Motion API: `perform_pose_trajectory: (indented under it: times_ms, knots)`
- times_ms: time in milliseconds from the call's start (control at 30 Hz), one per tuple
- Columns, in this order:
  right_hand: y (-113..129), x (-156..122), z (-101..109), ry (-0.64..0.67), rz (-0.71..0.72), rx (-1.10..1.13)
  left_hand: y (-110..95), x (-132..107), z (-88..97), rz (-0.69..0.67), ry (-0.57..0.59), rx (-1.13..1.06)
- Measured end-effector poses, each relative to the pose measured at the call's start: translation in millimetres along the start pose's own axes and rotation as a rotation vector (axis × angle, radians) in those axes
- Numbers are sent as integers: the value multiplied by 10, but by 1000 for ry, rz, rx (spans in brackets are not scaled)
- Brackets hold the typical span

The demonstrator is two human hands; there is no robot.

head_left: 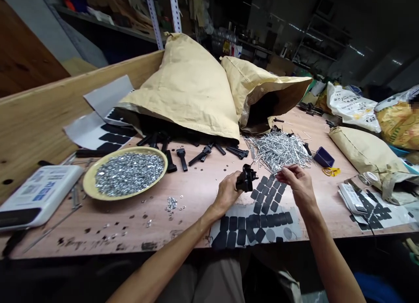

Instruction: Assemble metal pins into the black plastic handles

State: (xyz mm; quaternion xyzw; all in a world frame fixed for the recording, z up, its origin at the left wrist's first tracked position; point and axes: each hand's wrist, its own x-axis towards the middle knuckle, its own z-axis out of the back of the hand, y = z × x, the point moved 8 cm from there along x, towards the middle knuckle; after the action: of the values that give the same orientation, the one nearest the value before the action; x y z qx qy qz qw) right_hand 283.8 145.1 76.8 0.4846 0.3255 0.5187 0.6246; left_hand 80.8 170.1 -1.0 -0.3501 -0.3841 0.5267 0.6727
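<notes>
My left hand is closed around a black plastic part, held up over the table. To its right, my right hand has its fingertips pinched together at the front edge of a heap of thin metal pins. Whatever sits between those fingertips is too small to make out. Below and between the hands lie rows of black rounded pads, with more black pads on a pale backing sheet near the table's front edge.
A yellow bowl of small metal pieces stands left, beside a white box-shaped device. Behind are two large paper sacks with black handle-like parts before them. A small blue tray and another paper sack lie right.
</notes>
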Motion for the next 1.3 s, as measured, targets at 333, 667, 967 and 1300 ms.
perform_pose_trajectory:
  times_ms: [333, 667, 967, 1300]
  knots:
    - [460, -74, -549, 193, 330, -230, -147, -7, -83, 27, 94, -29]
    - [435, -27, -557, 281, 437, -373, -4, 7, -314, 103, 169, -199]
    - [-117, 530, 517, -147, 17, -1014, 97, 43, 1, 267, 46, -603]
    - [-913, 294, 522, -3, -402, -1402, -32, -4, -41, 226, 70, -659]
